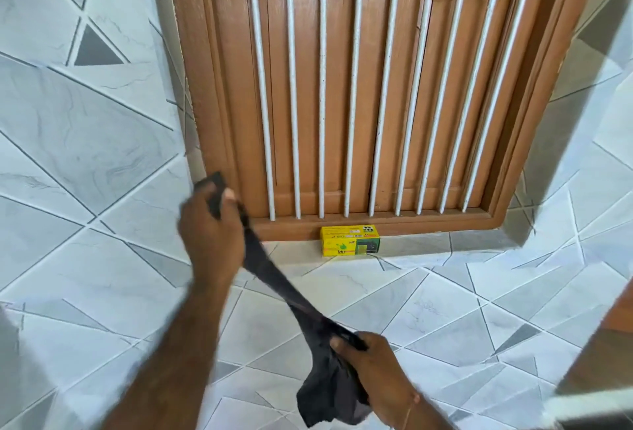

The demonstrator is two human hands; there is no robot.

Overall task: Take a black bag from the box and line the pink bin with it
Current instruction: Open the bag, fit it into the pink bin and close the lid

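Two hands on the black bag (pixel 274 279): left hand (pixel 212 224) pinches the top end, right hand (pixel 373 364) closed around the bunched lower end, bag stretched taut between. Box (pixel 350 240) sits on the tiled ledge (pixel 445 292) under the window. Pink bin not in view. Next I'd find the open edge, rub layers apart, shake gently, no yanking or film tears.

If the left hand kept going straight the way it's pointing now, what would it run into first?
The left hand, gripping one end of the black bag, points up and forward toward the wooden window frame. It would probably meet the frame's lower left corner first, though the gap is hard to judge from this one view.
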